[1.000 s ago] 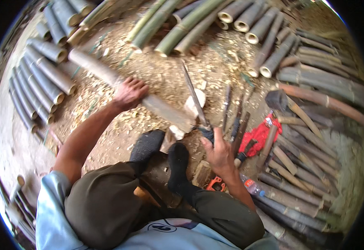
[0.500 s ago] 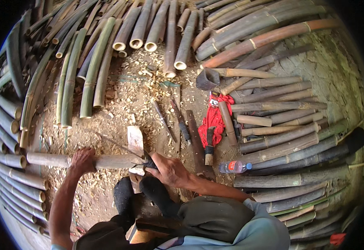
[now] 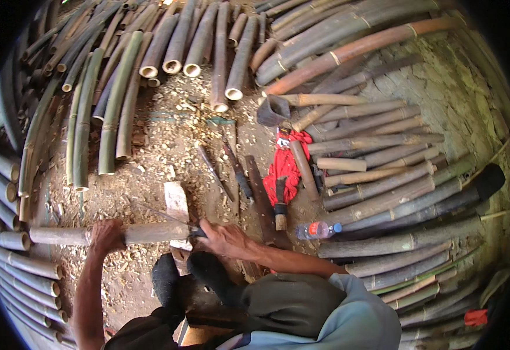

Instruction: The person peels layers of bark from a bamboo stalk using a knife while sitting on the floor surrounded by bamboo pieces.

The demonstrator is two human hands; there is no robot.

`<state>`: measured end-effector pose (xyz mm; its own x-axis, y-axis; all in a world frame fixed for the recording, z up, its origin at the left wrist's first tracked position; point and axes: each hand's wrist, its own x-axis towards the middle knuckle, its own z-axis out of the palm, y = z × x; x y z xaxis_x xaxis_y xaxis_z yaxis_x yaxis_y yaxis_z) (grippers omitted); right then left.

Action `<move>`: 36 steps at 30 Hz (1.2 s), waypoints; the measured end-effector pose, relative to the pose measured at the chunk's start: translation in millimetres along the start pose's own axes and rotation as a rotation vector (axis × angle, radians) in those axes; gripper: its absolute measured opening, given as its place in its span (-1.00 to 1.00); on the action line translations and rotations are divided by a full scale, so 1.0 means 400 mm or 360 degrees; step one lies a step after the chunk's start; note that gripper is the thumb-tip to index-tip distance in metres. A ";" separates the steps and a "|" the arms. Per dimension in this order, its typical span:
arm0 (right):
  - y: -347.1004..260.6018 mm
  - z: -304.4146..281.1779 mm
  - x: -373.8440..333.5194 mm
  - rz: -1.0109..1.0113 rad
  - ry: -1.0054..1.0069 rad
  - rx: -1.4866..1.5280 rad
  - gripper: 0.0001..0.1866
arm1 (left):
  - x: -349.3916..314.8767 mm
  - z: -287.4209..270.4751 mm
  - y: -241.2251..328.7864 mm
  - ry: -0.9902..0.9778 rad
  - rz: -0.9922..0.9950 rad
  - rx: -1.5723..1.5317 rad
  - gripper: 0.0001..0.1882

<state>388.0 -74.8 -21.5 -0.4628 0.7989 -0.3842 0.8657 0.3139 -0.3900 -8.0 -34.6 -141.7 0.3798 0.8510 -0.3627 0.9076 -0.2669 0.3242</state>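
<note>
Bamboo fills nearly the whole frame: long green and grey culms (image 3: 115, 111) fan across the upper left, thicker brown and grey ones (image 3: 383, 192) stack along the right side, and short cut lengths (image 3: 10, 268) lie at the lower left edge. In the lower left centre, a single bamboo pole (image 3: 144, 233) lies horizontally across a pale wooden block (image 3: 176, 201). The left hand (image 3: 107, 235) is wrapped closed around this pole near its middle. The right hand (image 3: 223, 238) is closed on the dark handle of a blade (image 3: 167, 217) whose thin edge runs leftward along the top of the pole; the handle is mostly covered by the fingers, and the blade is hard to trace against the litter. Two dark-socked feet (image 3: 190, 280) sit just below the pole.

On the chip-strewn ground (image 3: 167, 146) in the middle lie several dark tools (image 3: 237, 172), a red cloth (image 3: 284, 166) with a short wooden-handled tool (image 3: 280, 204) beside it, and a plastic bottle with a blue cap (image 3: 318, 230) just right of the right forearm. A dark bucket-like vessel (image 3: 272, 109) stands near the upper centre. A small red object (image 3: 475, 317) at the lower right is too small to identify. The pole's left end reaches the stacked lengths, and the frame's rim cuts off the outer culms.
</note>
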 end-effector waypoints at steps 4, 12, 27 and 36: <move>-0.046 -0.050 0.019 -0.0038 0.0031 -0.0061 -0.56 | -0.008 -0.056 0.023 0.0052 -0.0067 0.0058 -0.59; -0.004 -0.010 -0.005 -0.0170 0.0217 -0.0028 -0.55 | -0.014 -0.077 0.068 -0.0103 -0.0096 0.0107 -0.62; 0.031 -0.020 0.018 0.0208 -0.0177 -0.0063 -0.57 | -0.008 -0.081 0.051 -0.0126 -0.0025 0.0174 -0.60; -0.031 -0.032 -0.005 -0.0337 0.0432 0.0086 -0.63 | -0.037 -0.041 0.046 0.0157 -0.0126 -0.0046 -0.62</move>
<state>380.9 -73.7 -5.1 -0.5573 0.8284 -0.0565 0.7410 0.4655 -0.4839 -0.1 -44.8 -116.1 0.2862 0.9097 -0.3008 0.9280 -0.1851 0.3232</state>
